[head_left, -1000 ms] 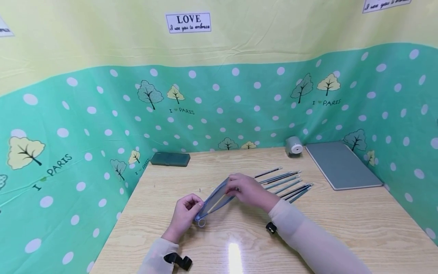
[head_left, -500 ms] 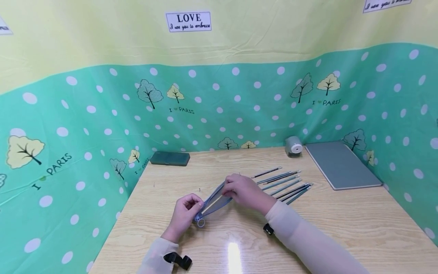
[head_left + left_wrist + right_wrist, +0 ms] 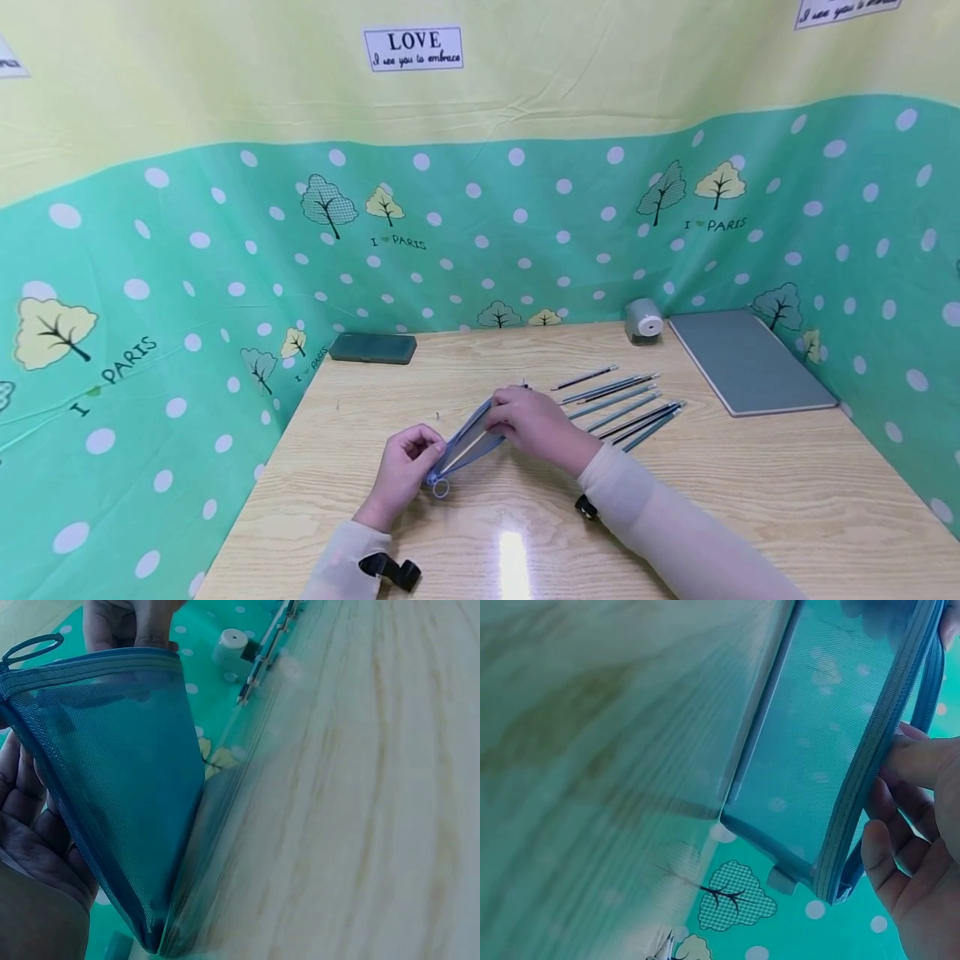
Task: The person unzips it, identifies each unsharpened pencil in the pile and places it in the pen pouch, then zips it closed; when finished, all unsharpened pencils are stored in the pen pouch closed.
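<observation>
A blue mesh zip pouch [image 3: 480, 442] stands unzipped on the table, its mouth spread. At its near left end, beside the ring-shaped zipper pull [image 3: 441, 488], my left hand [image 3: 408, 467] pinches the rim between thumb and fingers. My right hand [image 3: 922, 810] holds the mouth near the far end, thumb tip hidden behind the near zip edge and the other fingers curled. A thin pale strip [image 3: 461, 452] shows inside the mouth; what it is I cannot tell. The mesh wall fills much of both wrist views.
Several blue and black pencils [image 3: 626, 412] lie to the right of my right hand. Behind them stand a pencil sharpener [image 3: 644, 322] and a grey flat board or book [image 3: 753, 362]. A dark green case [image 3: 372, 348] lies at the back left, against the printed cloth.
My right hand has shifted slightly left and toward me along the pouch's mouth. The strip inside has moved the same way. My left hand keeps its place.
</observation>
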{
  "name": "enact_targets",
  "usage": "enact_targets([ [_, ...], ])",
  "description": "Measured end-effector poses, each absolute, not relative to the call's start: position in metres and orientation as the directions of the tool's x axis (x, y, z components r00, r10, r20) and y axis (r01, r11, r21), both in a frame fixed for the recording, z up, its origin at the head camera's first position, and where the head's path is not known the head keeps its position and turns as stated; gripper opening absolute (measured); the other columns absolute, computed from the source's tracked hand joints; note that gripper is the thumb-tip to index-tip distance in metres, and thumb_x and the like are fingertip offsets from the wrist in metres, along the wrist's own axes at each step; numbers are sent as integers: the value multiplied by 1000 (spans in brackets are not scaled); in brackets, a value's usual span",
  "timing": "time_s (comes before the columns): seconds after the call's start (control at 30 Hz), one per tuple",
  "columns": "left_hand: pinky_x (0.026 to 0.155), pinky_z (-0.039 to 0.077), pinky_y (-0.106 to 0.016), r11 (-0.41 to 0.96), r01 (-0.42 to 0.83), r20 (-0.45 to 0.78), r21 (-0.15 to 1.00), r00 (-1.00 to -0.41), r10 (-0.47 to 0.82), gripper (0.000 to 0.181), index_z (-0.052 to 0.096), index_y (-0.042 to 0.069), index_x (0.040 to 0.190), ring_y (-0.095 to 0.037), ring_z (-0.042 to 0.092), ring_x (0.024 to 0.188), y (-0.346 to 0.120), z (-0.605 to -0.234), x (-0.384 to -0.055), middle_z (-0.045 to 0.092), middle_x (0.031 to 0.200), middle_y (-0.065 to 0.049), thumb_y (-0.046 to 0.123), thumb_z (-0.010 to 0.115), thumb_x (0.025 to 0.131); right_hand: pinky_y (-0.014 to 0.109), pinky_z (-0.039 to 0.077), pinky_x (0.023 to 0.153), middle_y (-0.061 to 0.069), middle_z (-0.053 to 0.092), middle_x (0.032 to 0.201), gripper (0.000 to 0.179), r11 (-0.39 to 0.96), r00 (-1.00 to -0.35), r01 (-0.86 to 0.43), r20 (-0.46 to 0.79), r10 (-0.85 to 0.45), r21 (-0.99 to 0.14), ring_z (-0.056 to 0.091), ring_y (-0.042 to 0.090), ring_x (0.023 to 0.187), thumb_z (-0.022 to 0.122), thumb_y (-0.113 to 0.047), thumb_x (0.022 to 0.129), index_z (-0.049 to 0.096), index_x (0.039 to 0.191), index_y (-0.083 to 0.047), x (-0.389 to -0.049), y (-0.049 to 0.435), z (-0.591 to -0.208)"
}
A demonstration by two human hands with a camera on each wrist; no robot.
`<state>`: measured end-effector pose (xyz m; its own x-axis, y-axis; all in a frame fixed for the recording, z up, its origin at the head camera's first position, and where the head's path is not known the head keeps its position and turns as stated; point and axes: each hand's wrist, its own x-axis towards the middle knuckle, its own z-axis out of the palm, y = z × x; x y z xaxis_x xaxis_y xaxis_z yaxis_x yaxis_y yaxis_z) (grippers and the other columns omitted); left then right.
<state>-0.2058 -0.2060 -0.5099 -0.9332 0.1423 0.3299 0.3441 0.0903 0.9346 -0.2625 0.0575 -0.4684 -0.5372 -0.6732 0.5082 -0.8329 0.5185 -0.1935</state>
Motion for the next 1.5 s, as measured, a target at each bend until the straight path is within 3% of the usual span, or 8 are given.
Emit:
enact_targets([
  [0.97, 64, 47, -21, 79, 359, 345, 930, -927, 146, 5, 68, -3, 91, -7, 57, 68, -205, -507, -205, 64, 79, 0, -4, 68, 95, 23, 53, 72, -10, 61, 92, 14, 512, -560, -824, 490, -668, -244, 60, 8, 85, 86, -8, 87, 83, 96, -18, -261, 59, -467],
  [1.5, 63, 47, -21, 92, 346, 334, 934, -935, 122, 5, 68, -3, 90, -8, 57, 67, -206, -506, -205, 64, 80, 0, -5, 68, 95, 24, 54, 74, -11, 63, 93, 15, 550, -616, -784, 465, -636, -287, 62, 6, 87, 87, -12, 86, 82, 97, -20, -267, 67, -464],
])
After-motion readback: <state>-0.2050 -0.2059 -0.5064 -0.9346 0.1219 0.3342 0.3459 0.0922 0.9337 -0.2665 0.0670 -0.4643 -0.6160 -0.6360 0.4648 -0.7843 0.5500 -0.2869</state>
